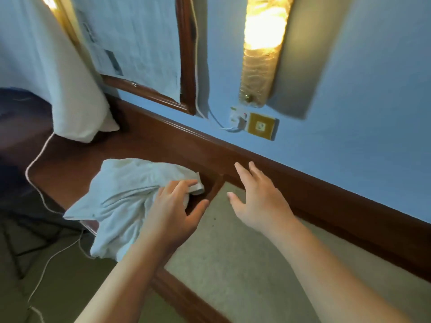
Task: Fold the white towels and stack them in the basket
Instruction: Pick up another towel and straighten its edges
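My left hand (pixel 173 214) lies on the crumpled white towel (pixel 121 197), fingers (pixel 180 186) straight and loose, the tips resting on a folded corner of the cloth near its far right edge. My thumb sticks out to the right, off the towel, over the dark wood. Nothing is pinched; the fingers are released and only touching.

My right hand (pixel 258 203) hovers just right of the left, palm down, fingers spread and straight, holding nothing. It sits above the pale inset panel (pixel 233 264) of the desk (pixel 70 166), with its fingertips reaching toward the wooden rail (pixel 303 183) along the wall.

The towel is bunched in a heap under and to the left of my left fingers. Part of it rests on the dark desk top, and its near end droops over the desk edge toward me.

Beyond my left fingers, far to the left, another white cloth (pixel 70 89) hangs down to the desk. A thin white cord (pixel 35 173) runs across the desk left of the towel and down to the floor. Ahead of my right fingers, on the blue wall, are a socket (pixel 260 125) with a plug in the outlet beside it and a lit lamp (pixel 263 50) above.
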